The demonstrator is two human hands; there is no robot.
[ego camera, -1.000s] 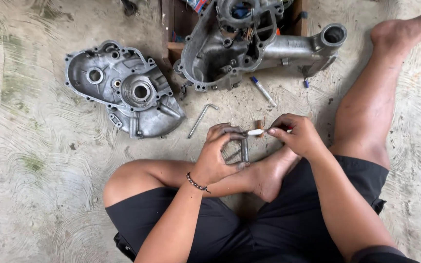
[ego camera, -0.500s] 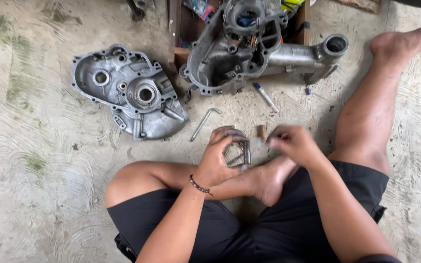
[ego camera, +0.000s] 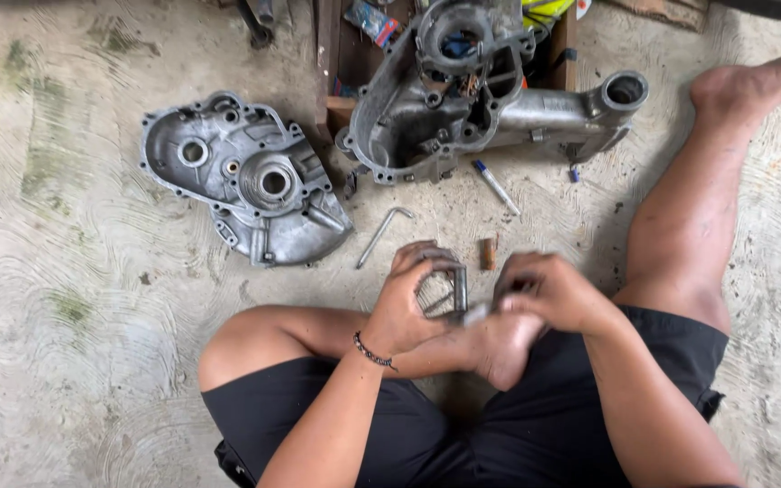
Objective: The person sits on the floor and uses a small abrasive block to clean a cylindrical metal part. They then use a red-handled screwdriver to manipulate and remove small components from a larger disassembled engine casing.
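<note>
While the person sits cross-legged on the concrete floor [ego camera: 65,361], the far left shows a flat grey engine case cover [ego camera: 244,176] lying open side up, its round bearing holes plain to see. Moving right, a bent metal key [ego camera: 383,234] rests on the floor just beside that cover's right edge. Further back, the big engine casing [ego camera: 463,99] sits against a wooden crate [ego camera: 341,68], its tube end pointing right. A blue-tipped pen-like tool [ego camera: 495,186] lies just near of the casing, and a small brown cylinder [ego camera: 488,253] stands close to the hands.

Now the middle, near side: the left hand [ego camera: 409,303], a dark bead bracelet [ego camera: 372,351] at its wrist, is curled around a small metal part [ego camera: 449,289] with a grey upright post, gripping it from the left. The right hand [ego camera: 553,294] is closed too, fingers pinched against the part's right side, with something pale and small between them; it is too blurred to tell what. Both hands hover above the tucked-in foot [ego camera: 503,348]. Off to the far right, the other leg [ego camera: 689,217] stretches away across the floor.
</note>
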